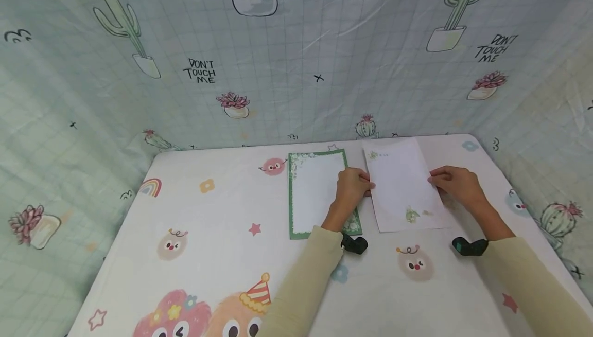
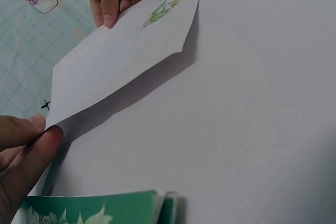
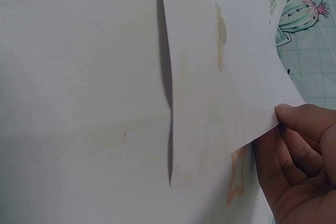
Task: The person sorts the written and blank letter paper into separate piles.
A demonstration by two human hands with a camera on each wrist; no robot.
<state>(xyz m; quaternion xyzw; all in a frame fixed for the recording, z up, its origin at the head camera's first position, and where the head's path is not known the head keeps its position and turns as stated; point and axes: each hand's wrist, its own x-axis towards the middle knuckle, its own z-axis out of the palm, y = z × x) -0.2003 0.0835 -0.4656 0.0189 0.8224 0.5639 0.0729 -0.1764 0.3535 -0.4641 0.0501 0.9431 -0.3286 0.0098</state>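
Right of the green-bordered paper (image 1: 315,193), in the head view, the left hand (image 1: 353,185) and right hand (image 1: 456,185) pinch a white sheet (image 1: 400,188) by opposite side edges. From the left wrist, the sheet's lower edge stands off the table (image 1: 208,254), apart from the green-bordered paper. From the right wrist, the right hand pinches the side farther from that paper. Positioning the sheet seems the step in hand; the next move probably calls for lowering it evenly.
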